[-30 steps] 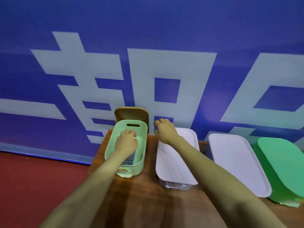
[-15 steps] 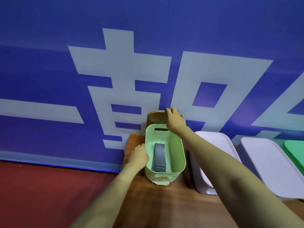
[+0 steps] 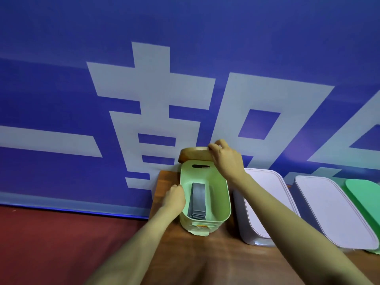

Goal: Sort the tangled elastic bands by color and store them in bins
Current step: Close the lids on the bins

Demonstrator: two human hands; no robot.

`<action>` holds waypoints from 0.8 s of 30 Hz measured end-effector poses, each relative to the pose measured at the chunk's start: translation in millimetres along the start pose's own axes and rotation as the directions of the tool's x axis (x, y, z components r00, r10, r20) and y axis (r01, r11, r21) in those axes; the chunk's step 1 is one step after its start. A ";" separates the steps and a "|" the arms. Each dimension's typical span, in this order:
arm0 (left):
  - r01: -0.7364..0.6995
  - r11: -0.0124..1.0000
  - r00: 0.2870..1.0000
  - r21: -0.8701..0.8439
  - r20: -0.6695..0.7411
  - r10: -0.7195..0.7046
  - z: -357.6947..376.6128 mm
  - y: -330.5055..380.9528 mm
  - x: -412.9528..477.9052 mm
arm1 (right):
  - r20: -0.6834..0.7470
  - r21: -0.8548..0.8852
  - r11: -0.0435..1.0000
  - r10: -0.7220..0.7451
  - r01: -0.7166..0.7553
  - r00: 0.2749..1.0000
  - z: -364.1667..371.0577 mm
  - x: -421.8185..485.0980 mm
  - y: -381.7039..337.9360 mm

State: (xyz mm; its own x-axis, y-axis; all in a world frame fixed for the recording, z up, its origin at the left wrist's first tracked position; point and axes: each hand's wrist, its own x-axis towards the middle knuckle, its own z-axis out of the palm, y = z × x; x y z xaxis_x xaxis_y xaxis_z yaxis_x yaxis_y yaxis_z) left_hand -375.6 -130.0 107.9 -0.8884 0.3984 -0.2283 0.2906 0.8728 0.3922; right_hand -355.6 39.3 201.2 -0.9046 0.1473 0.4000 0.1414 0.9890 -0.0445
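Observation:
A light green bin (image 3: 221, 194) stands open at the table's far left corner. Inside it lies a flat stack of grey elastic bands (image 3: 197, 201). Behind the bin a wooden lid (image 3: 192, 154) leans against the blue wall. My right hand (image 3: 226, 159) grips the lid's top right edge, fingers curled over it. My left hand (image 3: 174, 197) rests on the bin's left rim with curled fingers, seemingly holding it.
Two closed white-lidded bins (image 3: 265, 202) (image 3: 333, 212) stand to the right on the wooden table (image 3: 216, 258), then a green-lidded bin (image 3: 366, 200) at the right edge. A blue banner wall rises right behind. Red floor lies to the left.
My left hand came out of the green bin onto its left rim, uncovering the grey bands. My right hand moved from the white bin's lid to the wooden lid and gripped it.

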 end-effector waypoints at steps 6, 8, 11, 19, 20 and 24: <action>-0.013 0.999 1.000 0.050 0.029 0.012 3.6 0.9 -5.7 | -0.086 -0.079 0.994 -0.077 0.071 0.993 -1.2 -55.8 -1.8; -0.003 1.000 1.000 0.025 0.008 0.003 4.2 -0.2 -6.0 | -0.082 -0.086 0.985 -0.160 0.153 0.984 3.7 -71.3 -2.2; 0.074 0.975 0.987 -0.211 -0.127 -0.102 2.0 -3.9 -7.6 | -0.079 -0.090 0.971 -0.228 0.221 0.970 11.6 -90.6 -3.7; 0.183 0.206 0.954 -0.961 0.123 -0.274 -13.7 17.2 -21.0 | -0.035 0.105 0.982 -0.153 0.156 0.988 17.5 -115.3 -2.3; 0.199 0.232 0.949 -0.952 0.128 -0.288 -11.8 18.0 -21.7 | -0.017 0.195 0.979 -0.052 0.054 0.998 13.4 -115.9 -3.4; 0.201 0.261 0.951 -0.944 0.124 -0.283 -3.2 15.6 -23.4 | 0.210 0.317 0.828 0.414 -0.462 0.886 13.3 -106.3 3.1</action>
State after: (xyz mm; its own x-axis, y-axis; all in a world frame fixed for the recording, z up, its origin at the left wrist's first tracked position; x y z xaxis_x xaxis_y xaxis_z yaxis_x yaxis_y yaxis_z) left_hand -351.4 -126.6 122.2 -0.8832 0.1665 -0.4385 -0.4381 0.0410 0.8980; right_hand -264.3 26.9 146.4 -0.8271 0.5432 0.1440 0.4077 0.7564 -0.5115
